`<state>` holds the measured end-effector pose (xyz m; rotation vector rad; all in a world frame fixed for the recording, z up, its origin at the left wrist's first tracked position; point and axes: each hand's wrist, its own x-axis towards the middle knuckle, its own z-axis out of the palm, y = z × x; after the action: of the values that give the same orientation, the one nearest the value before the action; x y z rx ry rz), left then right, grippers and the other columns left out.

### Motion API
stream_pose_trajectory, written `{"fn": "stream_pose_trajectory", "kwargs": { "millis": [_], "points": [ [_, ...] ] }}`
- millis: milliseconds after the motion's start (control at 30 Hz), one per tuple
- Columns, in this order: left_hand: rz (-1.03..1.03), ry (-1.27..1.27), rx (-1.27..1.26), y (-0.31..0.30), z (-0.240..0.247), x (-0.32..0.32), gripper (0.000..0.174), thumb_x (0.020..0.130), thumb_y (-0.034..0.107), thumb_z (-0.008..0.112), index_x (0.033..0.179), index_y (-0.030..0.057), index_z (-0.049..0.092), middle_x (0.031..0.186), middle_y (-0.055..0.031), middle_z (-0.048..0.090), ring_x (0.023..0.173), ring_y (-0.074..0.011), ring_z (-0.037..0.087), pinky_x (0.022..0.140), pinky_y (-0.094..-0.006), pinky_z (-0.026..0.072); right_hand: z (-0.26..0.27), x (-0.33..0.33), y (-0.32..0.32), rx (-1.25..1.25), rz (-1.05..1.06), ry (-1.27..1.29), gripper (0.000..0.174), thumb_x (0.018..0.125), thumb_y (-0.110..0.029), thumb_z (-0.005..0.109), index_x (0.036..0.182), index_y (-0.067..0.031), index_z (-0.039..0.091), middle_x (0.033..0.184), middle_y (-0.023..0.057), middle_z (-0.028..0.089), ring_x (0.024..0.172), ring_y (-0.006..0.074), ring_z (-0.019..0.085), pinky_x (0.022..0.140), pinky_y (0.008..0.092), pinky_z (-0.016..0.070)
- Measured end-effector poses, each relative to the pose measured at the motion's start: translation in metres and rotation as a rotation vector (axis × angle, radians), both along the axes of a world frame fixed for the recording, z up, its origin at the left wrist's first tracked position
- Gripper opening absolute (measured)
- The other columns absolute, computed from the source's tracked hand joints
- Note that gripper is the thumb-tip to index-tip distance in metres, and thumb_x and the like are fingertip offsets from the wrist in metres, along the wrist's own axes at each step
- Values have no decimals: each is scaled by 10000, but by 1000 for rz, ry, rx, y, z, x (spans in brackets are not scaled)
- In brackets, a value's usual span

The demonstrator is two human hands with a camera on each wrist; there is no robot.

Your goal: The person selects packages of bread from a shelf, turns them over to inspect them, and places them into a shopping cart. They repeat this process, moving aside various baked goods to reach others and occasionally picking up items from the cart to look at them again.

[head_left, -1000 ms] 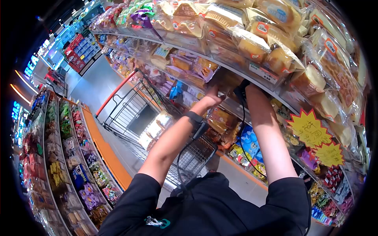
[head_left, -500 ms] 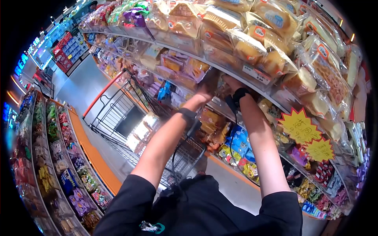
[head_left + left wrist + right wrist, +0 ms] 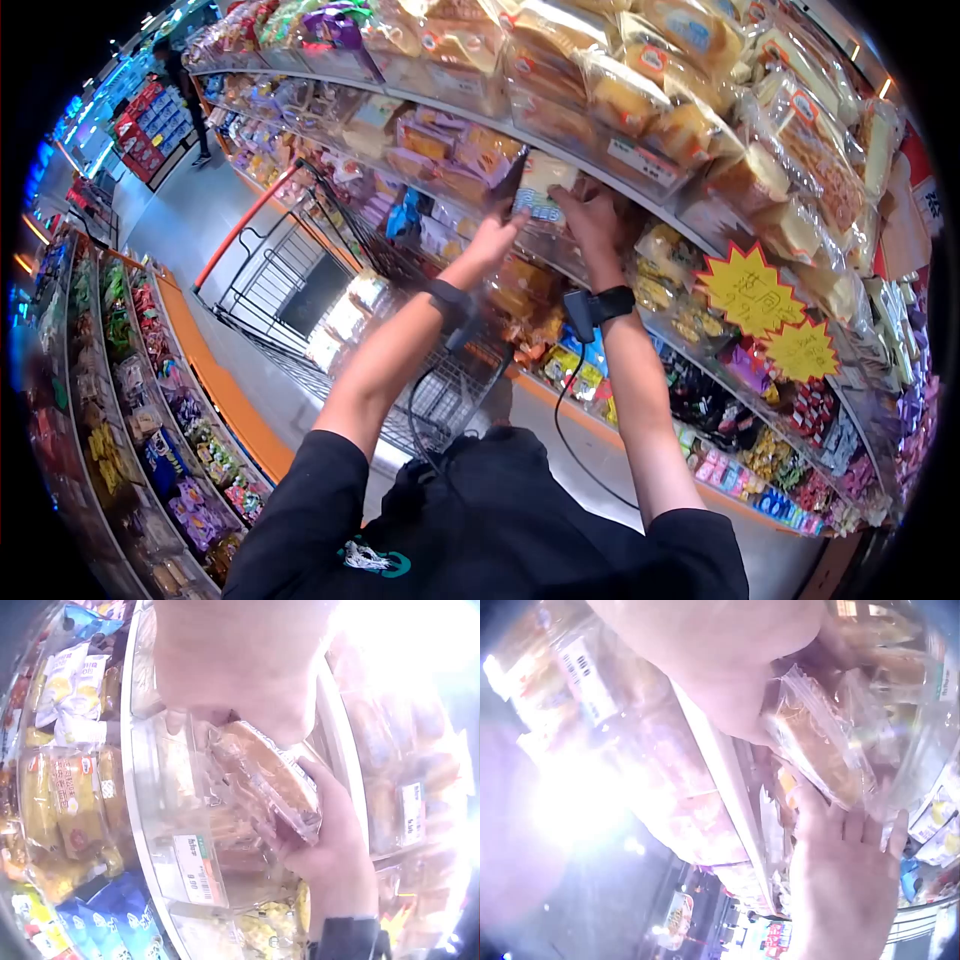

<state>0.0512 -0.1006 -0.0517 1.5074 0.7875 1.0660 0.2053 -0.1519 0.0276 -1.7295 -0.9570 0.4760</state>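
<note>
A clear-wrapped pack of bread (image 3: 547, 180), with a printed label on its broad face, is tilted at the middle shelf between both hands. My right hand (image 3: 594, 218) grips its right side, thumb on one face and fingers round the other in the left wrist view. Across from it, my left hand (image 3: 492, 243) holds the lower left edge. From the right wrist side, the left hand's fingers (image 3: 855, 825) run up to the wrapped bread (image 3: 821, 746) and go partly out of sight behind it. Below the pack stands a clear shelf front with a price tag (image 3: 196, 868).
Stacked bread packs (image 3: 690, 125) crowd the upper shelf, whose edge overhangs my hands. A shopping cart (image 3: 290, 265) with packaged goods inside stands at my left. Yellow star-shaped signs (image 3: 750, 295) stick out at right. Another person (image 3: 180, 90) is up the aisle.
Both hands have drawn back from deep in the shelf, and the bread pack has come into sight between them. My view has shifted slightly; a person now shows far up the aisle.
</note>
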Motion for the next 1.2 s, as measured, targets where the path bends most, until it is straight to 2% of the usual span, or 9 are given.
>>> {"fn": "stream_pose_trajectory", "kwargs": {
  "millis": [33, 100, 267, 433, 667, 767, 867, 967, 1200],
  "points": [
    [-32, -70, 77, -6, 10, -5, 555, 907, 355, 580, 1259, -52, 444, 1135, -164, 581, 993, -212, 560, 844, -335, 451, -1, -4, -5, 41, 12, 17, 481, 639, -330, 789, 913, 27, 619, 862, 144, 668, 804, 230, 649, 731, 337, 489],
    [-177, -158, -255, -20, 31, -17, 533, 891, 357, 603, 1231, -33, 475, 1111, -131, 584, 967, -173, 563, 786, -312, 463, -5, -17, -16, 121, 46, 58, 448, 645, -324, 790, 874, 20, 618, 820, 118, 659, 771, 209, 641, 714, 337, 489],
    [-185, -124, -374, -19, 24, -27, 514, 862, 335, 647, 1223, 1, 495, 1055, -87, 598, 882, -139, 561, 717, -281, 465, -31, -27, -21, 302, 93, 389, 585, 685, -110, 779, 1147, 44, 454, 982, 122, 615, 863, 199, 608, 715, 314, 488],
    [-273, -26, -363, -20, 27, -33, 510, 861, 305, 651, 1241, 7, 485, 1064, -82, 591, 869, -138, 560, 719, -286, 480, -44, -36, -30, 433, 69, 337, 407, 694, -98, 766, 944, 5, 461, 867, 67, 531, 778, 141, 531, 652, 285, 447],
    [-283, 11, -208, -18, 20, -34, 785, 790, 359, 727, 1364, -9, 338, 1194, -141, 543, 993, -185, 562, 632, -286, 528, -37, -60, -56, 384, -33, 318, 864, 658, -132, 795, 1294, 54, 241, 1231, 210, 427, 1142, 273, 455, 957, 357, 378],
    [-322, -27, -98, -15, 11, -32, 826, 774, 368, 741, 1368, -19, 317, 1238, -168, 500, 1035, -195, 557, 603, -312, 552, -44, -62, -69, 492, -33, 191, 872, 672, -145, 788, 1311, 61, 232, 1247, 211, 411, 1159, 282, 441, 981, 357, 358],
    [-410, -48, -276, -37, 30, -42, 802, 775, 334, 752, 1348, 0, 301, 1232, -136, 485, 1142, -190, 483, 897, -306, 447, -38, -69, -88, 546, 42, 426, 806, 682, -56, 757, 1308, 43, 259, 1249, 183, 406, 1153, 258, 443, 974, 352, 367],
    [-452, -154, -186, -40, 12, -47, 791, 770, 314, 760, 1334, 15, 293, 1242, -121, 463, 1179, -188, 441, 1004, -324, 356, -31, -71, -107, 462, 130, 526, 709, 704, -9, 719, 1285, 6, 314, 1214, 145, 455, 1116, 224, 487, 921, 323, 420],
    [-599, -150, -296, -61, 8, -90, 751, 752, 302, 766, 1349, 42, 393, 1273, -56, 527, 1148, -151, 502, 982, -306, 398, -33, -84, -107, 195, 496, 760, 659, 768, -120, 719, 1285, 32, 340, 1162, 155, 520, 1033, 211, 545, 874, 312, 454]
  ]
}}
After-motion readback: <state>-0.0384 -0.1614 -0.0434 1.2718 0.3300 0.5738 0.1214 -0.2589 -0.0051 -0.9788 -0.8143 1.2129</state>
